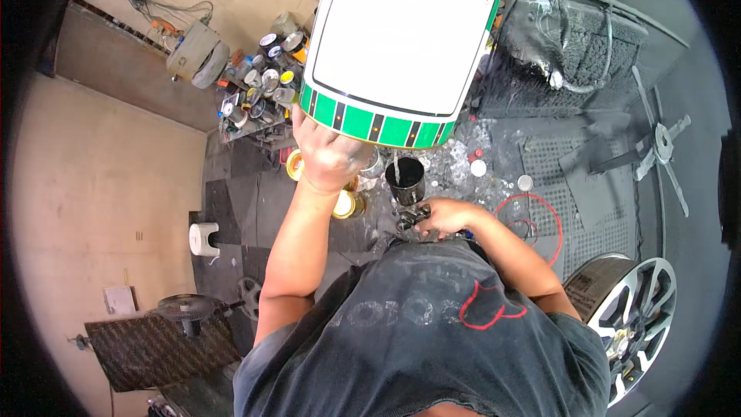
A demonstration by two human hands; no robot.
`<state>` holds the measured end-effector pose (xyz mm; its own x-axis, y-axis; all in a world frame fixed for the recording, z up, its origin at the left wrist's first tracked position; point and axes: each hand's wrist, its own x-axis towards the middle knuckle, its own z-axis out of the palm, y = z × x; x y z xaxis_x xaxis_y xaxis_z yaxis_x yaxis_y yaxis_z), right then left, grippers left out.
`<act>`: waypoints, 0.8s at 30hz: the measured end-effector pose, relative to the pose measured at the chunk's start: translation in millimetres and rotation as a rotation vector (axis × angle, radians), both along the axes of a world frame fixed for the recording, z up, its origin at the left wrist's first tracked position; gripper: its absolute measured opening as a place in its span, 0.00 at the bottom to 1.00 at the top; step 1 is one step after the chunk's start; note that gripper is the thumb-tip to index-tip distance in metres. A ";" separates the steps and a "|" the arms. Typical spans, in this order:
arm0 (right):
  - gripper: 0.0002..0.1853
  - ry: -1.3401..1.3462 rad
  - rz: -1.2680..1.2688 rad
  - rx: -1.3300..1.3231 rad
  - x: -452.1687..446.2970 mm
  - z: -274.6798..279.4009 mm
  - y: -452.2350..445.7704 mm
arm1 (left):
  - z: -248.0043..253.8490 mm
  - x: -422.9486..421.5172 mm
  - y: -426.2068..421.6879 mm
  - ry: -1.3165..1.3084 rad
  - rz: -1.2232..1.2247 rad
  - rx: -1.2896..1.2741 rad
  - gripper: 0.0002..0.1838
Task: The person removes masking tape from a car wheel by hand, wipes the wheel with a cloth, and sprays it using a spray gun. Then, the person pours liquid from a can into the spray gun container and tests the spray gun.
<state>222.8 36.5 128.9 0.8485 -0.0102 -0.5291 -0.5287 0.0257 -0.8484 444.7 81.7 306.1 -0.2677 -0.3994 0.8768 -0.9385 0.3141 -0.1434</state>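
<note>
My left hand [330, 156] grips the lower edge of a large can [397, 38] with a white label and a green band, held up tilted close to the camera. Part of this hand is hidden behind the can. Below the can, a thin pale streak, apparently liquid, runs down to the mouth of a black cup [406, 190]. The cup sits on top of a dark spray gun [407, 219]. My right hand [446, 218] is closed around the gun, close to my shirt; its grip is partly hidden.
Paint cans and jars [270, 77] crowd a bench to the left. An open gold can [349, 205] stands near my left forearm. A red hose [557, 224] curls on the right, above an alloy wheel [637, 324]. A white stool [204, 239] and a fan [187, 309] are further left.
</note>
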 end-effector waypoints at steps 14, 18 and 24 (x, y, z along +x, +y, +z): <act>0.24 -0.015 0.144 -0.272 17.1 -43.3 10.6 | -16.8 13.0 14.1 0.085 0.085 0.039 0.21; 0.30 -0.067 0.085 -0.478 18.2 -60.0 17.1 | -52.2 14.7 23.0 0.142 0.197 0.195 0.18; 0.31 -0.006 0.040 -0.382 10.4 -126.3 25.0 | -180.6 26.7 35.0 0.877 0.303 0.647 0.17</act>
<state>233.2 61.5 2.7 0.8551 -0.1727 -0.4888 -0.5182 -0.3132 -0.7958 471.4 116.7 125.5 0.5229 -0.7903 0.3193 -0.6851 -0.1669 0.7091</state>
